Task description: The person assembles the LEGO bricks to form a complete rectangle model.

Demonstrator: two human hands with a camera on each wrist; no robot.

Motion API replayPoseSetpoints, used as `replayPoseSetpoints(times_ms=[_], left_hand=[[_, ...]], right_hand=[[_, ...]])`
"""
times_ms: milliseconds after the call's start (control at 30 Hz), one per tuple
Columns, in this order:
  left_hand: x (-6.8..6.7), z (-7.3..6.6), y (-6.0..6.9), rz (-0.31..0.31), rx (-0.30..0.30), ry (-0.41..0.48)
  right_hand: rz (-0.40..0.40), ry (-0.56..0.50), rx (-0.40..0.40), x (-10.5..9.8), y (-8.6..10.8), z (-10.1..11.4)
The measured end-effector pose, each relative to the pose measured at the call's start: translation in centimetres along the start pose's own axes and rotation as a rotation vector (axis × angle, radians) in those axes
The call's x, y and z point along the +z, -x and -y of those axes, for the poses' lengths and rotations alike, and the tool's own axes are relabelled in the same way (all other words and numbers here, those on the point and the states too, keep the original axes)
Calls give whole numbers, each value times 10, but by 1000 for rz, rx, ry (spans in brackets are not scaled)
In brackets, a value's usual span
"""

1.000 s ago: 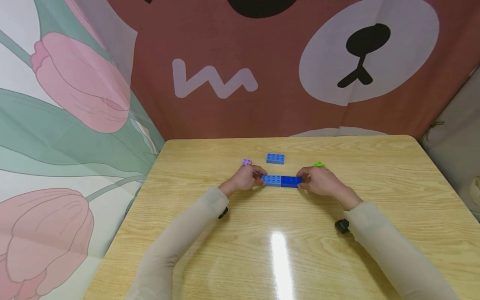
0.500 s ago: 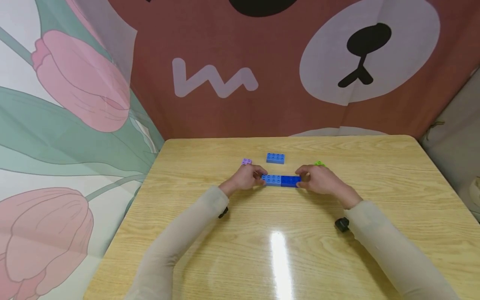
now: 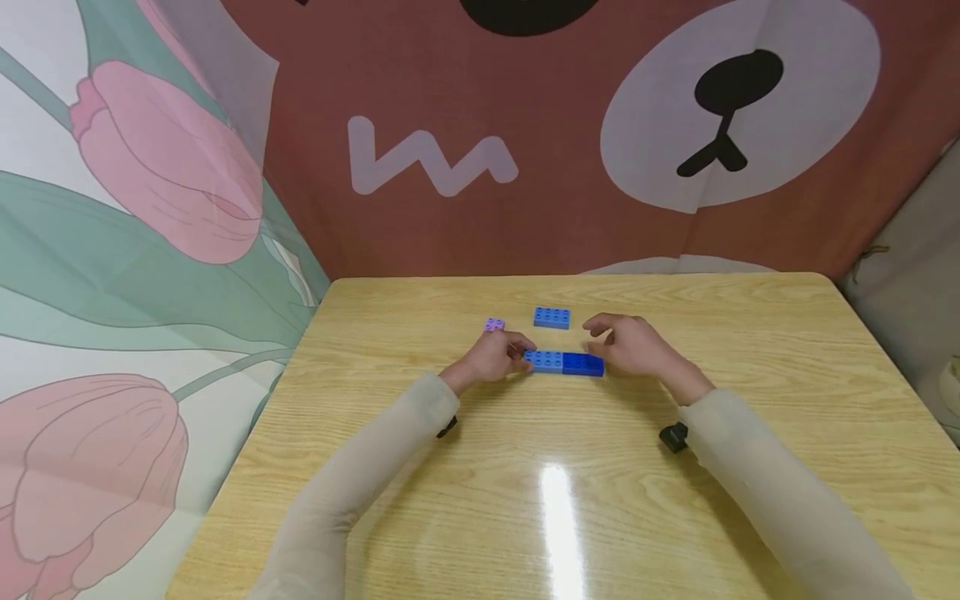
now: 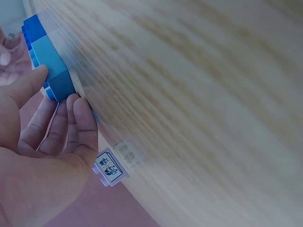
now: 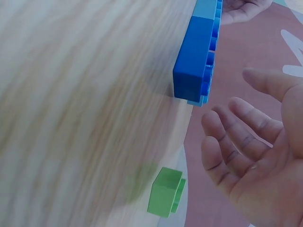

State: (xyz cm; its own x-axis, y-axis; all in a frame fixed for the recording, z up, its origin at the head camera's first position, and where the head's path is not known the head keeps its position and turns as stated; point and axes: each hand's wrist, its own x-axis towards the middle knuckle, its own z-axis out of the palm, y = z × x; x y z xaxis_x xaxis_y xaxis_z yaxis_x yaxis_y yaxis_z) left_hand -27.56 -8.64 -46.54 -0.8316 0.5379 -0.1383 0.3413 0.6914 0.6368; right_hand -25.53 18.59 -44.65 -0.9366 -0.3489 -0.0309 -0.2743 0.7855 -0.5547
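Note:
A light blue toy brick and a dark blue toy brick lie end to end in one row on the table. My left hand pinches the left end of the light blue brick between thumb and fingers. Just off the right end of the dark blue one, my right hand hovers with loosely bent fingers. In the right wrist view that hand holds nothing, and a gap separates it from the dark blue brick.
Another blue brick lies behind the row. A small purple brick sits beyond my left hand, its printed side showing in the left wrist view. A green brick stands near my right hand, hidden in the head view. Patterned cloth hangs behind the table.
My right hand has let go of the dark blue brick's end and lifted slightly away, covering the green brick in the head view. The left hand and the row have stayed in place.

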Motion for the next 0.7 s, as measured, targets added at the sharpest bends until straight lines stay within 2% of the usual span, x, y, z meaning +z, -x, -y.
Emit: replayPoseSetpoints(times_ms=[300, 700], left_hand=[[-1, -1, 0, -3, -10, 6], [0, 0, 0, -4, -15, 7]], right_hand=[[-42, -40, 9, 0, -18, 7], [-72, -82, 66, 3, -38, 6]])
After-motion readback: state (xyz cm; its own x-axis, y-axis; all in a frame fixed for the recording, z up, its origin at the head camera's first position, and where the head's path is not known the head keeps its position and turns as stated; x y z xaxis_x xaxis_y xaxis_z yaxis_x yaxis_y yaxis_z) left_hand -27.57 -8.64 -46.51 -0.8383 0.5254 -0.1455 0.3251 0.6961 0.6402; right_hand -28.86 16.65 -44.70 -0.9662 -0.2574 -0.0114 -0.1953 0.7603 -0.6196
